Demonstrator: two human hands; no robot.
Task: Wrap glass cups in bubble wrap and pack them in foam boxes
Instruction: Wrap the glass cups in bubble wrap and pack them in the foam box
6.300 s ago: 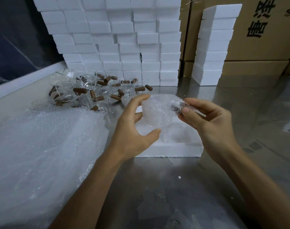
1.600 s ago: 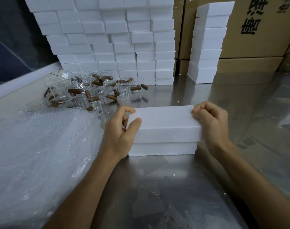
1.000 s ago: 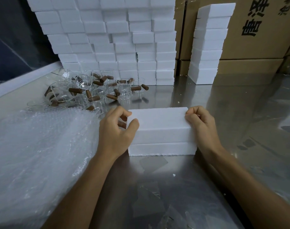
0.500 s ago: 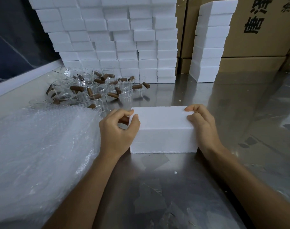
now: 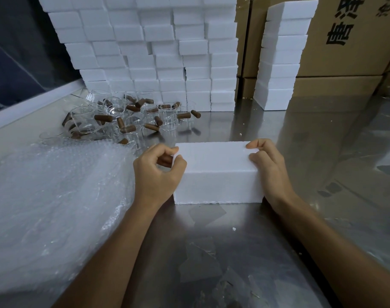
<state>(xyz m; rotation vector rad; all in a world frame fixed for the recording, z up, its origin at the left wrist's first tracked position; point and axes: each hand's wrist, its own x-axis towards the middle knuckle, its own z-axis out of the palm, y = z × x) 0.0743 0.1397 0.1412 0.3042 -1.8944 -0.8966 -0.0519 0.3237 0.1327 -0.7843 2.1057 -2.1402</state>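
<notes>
While both sets of fingers curl over its far top edge, one closed foam box [image 5: 216, 172] sits on the steel table [image 5: 234, 252] at the centre of view, its contents hidden. Fingertips of the left hand [image 5: 156, 174] pinch the box's 9 o'clock end, thumb pressed on the near corner of the lid and the other fingers bent round behind it. At 3 o'clock the right hand [image 5: 268, 172] grips the other end, fingers together and hooked onto the lid, palm flat against the side wall. Two bare forearms run back toward 6 o'clock, wrists low near the table.

At 9 o'clock, just beside the left wrist, lies one heap of bubble wrap [image 5: 51, 207]. At 11 o'clock a cluster of glass cups [image 5: 122, 118] with brown handles stands and lies jumbled, too many and too overlapped to count. Behind them at 12 o'clock rises a wall of stacked foam boxes [image 5: 149, 52]; at 1 o'clock a single column [image 5: 280, 56] of about seven stands against cardboard cartons [image 5: 356, 41].
</notes>
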